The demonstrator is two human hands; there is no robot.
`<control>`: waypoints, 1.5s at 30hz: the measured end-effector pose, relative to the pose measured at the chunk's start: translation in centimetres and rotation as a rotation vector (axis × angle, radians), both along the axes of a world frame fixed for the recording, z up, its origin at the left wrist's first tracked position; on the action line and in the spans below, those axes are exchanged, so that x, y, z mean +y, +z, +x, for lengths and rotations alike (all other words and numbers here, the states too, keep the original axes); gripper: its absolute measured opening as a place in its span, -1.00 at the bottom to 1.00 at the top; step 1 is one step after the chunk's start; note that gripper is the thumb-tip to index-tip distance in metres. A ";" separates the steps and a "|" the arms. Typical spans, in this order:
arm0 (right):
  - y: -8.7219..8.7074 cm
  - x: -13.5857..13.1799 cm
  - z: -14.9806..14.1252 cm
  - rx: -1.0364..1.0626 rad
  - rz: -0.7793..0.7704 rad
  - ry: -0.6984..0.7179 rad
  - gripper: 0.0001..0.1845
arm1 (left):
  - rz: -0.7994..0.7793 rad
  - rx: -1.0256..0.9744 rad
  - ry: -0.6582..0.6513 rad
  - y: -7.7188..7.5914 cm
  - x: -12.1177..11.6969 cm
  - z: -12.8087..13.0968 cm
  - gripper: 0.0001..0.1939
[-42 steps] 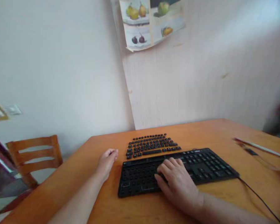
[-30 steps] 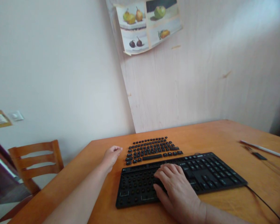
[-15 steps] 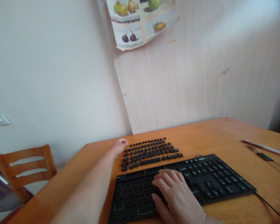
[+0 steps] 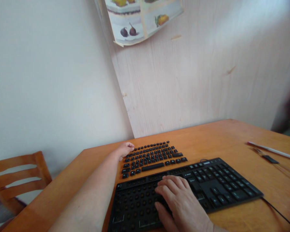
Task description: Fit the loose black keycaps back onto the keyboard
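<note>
My left hand (image 4: 126,149) reaches across the table to the left end of the farthest row of loose black keycaps (image 4: 151,146). Its fingers are pinched together on the end keycap, which they mostly cover. Loose keycaps lie in several rows, with a long space bar (image 4: 152,167) in the nearest row. Closer to me lies a black keyboard (image 4: 209,183), its left part bare of keycaps, its right part still carrying them. My right hand (image 4: 175,198) rests over the middle of the keyboard, fingers bent and thumb apart. Whatever lies beneath that palm is hidden.
On the right of the wooden table (image 4: 207,138) lie a pale slender stick (image 4: 273,150) and a small dark-handled tool (image 4: 270,159). The keyboard's cable (image 4: 277,211) runs off to the right. A wooden chair (image 4: 19,177) stands left; a fruit picture (image 4: 145,24) hangs behind.
My left fingertips have moved slightly right, onto the end of the farthest keycap row. The right hand stays on the keyboard. The view has shifted a little.
</note>
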State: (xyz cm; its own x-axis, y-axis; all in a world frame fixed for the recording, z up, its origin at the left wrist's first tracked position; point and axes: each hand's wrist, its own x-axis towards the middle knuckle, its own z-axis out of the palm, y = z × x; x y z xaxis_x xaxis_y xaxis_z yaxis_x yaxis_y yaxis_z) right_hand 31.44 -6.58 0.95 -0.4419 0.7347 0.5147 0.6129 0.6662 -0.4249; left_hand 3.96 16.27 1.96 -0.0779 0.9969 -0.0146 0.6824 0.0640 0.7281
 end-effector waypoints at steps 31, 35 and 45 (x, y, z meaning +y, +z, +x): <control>0.3 -0.5 0.0 0.026 -0.006 -0.018 -0.77 | 0.110 -0.101 0.108 0.5 -2.3 -1.3 -0.70; 0.3 -0.7 -0.1 0.033 0.015 -0.050 -0.80 | 0.165 -0.156 0.108 1.5 -4.8 -1.9 -0.57; 0.6 -0.9 0.0 -0.008 0.051 -0.083 -0.79 | 0.197 -0.172 0.028 4.1 -13.1 -0.6 -0.54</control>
